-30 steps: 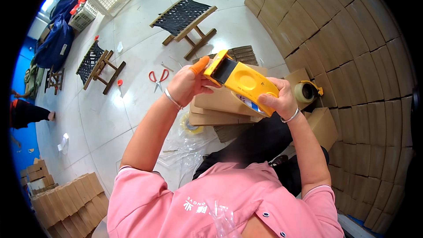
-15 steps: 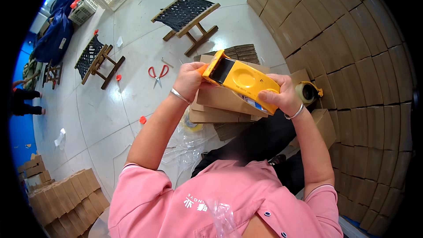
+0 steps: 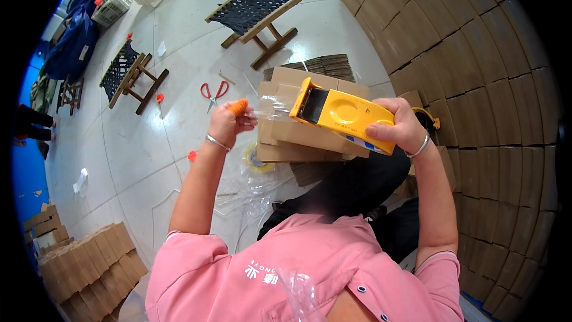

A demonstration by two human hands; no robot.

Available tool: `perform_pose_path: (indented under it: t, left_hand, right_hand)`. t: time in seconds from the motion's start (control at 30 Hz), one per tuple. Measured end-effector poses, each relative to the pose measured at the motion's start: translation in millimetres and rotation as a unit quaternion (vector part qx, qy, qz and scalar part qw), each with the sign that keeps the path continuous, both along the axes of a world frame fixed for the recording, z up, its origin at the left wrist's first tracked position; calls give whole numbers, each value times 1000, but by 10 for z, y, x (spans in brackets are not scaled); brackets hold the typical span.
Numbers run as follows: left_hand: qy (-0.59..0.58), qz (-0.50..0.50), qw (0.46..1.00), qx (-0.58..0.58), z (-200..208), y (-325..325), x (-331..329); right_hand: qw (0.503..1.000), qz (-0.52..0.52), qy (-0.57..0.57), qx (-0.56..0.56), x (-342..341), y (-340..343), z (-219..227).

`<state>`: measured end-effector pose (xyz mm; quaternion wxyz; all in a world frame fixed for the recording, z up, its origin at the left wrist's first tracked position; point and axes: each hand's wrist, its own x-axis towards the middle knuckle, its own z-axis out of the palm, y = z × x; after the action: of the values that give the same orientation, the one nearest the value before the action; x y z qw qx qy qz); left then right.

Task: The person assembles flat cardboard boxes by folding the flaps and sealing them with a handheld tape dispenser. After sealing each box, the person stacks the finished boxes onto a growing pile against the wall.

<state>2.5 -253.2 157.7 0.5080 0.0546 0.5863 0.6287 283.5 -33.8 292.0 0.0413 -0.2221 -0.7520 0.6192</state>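
Observation:
My right hand (image 3: 400, 128) is closed round the rear end of a yellow tape dispenser (image 3: 351, 113), thumb on its top face. From the dispenser's front a strip of clear packing tape (image 3: 274, 107) stretches left to my left hand (image 3: 229, 118). That hand pinches the strip's free end, and an orange cover (image 3: 238, 107) sits on one of its fingers. Below the dispenser lie flat brown cardboard pieces (image 3: 283, 143), stacked just beyond my knees. A roll of tape (image 3: 256, 161) rests on the floor beside them, partly under crumpled clear plastic.
Red-handled scissors (image 3: 213, 96) lie on the tiles left of the cardboard. Two low folding stools (image 3: 256, 15) (image 3: 128, 74) stand farther off. A wall of stacked cartons (image 3: 476, 83) rises at the right, with another yellow dispenser (image 3: 430, 120) near it. More cardboard (image 3: 95, 262) is piled at lower left.
My left hand has moved left from the dispenser's front, drawing out a strip of tape. My right hand and the dispenser have shifted slightly right and down.

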Motion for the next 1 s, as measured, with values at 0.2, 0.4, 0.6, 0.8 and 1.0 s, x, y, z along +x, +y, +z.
perform_pose_path:
  t: [0.2,0.4,0.6,0.8,1.0]
  left_hand:
    - [99,16,995,11,-703,201,518]
    - [334,68,939,-36,-871,-190,52]
    - [706,-306,638,35,726,296,612]
    - [760,-370,532,-50,598,573,684]
    - [782,-350,515,-32,580,624,728]
  right_hand:
    - [999,13,-8,41,-97,-28,19]
    - [998,27,7,53,-109,-66,13]
    - [998,28,-9,49,-123,47,6]
    - [989,90,-92,69,-221,95,130]
    - [979,123,-163,26,312,699,291]
